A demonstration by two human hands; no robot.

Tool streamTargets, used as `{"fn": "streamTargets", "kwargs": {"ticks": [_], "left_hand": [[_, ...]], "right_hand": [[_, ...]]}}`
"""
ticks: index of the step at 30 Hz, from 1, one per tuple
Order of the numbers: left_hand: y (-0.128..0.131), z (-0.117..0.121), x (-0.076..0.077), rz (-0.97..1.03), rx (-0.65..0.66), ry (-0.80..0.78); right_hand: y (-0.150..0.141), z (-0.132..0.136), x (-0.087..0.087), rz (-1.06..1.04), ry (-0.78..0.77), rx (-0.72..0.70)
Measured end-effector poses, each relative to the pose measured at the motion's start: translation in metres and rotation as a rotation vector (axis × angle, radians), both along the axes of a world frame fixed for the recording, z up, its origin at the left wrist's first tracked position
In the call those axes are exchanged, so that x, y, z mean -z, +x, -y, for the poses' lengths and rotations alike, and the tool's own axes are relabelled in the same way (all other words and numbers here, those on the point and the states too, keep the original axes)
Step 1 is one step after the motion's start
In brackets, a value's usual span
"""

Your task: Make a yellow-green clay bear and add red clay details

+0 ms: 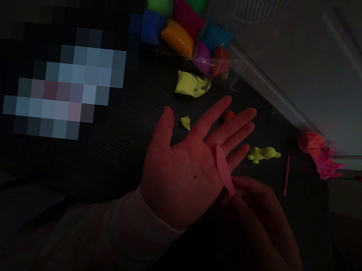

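Note:
My left hand (pixel 186 175) is held palm up with the fingers spread, and a tiny dark speck lies on its palm. Between the fingertips of my right hand (pixel 263 213) is a pink plastic clay knife (pixel 223 168), its flat blade over the little-finger edge of my left palm; whether it touches the skin I cannot tell. Beyond my left fingers lie a small yellow clay lump (pixel 185 123) and an orange-red piece (pixel 228 116), partly hidden. A yellow clay figure (pixel 263 154) with rounded limbs lies right of the fingertips.
An opened packet of yellow clay (pixel 191 85) lies on the dark table (pixel 153 89). Behind it is a clear bag with several coloured clay packets (pixel 178 38). A thin pink stick tool (pixel 287 177) and a crumpled pink-orange item (pixel 319 154) are at right. A blurred-out patch covers the upper left.

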State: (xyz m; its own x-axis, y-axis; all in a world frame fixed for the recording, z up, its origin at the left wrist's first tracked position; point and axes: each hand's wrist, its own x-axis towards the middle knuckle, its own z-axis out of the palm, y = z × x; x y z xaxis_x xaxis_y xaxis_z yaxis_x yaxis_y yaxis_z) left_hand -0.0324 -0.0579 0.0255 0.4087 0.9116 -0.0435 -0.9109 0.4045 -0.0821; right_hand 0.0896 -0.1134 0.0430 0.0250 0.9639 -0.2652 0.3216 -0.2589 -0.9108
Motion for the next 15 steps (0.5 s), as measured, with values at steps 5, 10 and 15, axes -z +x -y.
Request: {"fn": "streamTargets", "kwargs": {"ticks": [5, 10, 15], "left_hand": [[0.001, 0.0, 0.002, -0.139, -0.035, -0.045], [0.002, 0.0, 0.002, -0.232, -0.063, -0.072], [0.001, 0.0, 0.001, -0.237, -0.081, -0.083]], "right_hand": [[0.006, 0.003, 0.004, 0.358, 0.228, -0.038], [0.018, 0.003, 0.006, 0.729, 0.489, -0.221], [0.028, 0.005, 0.005, 0.775, 0.504, -0.271]]}}
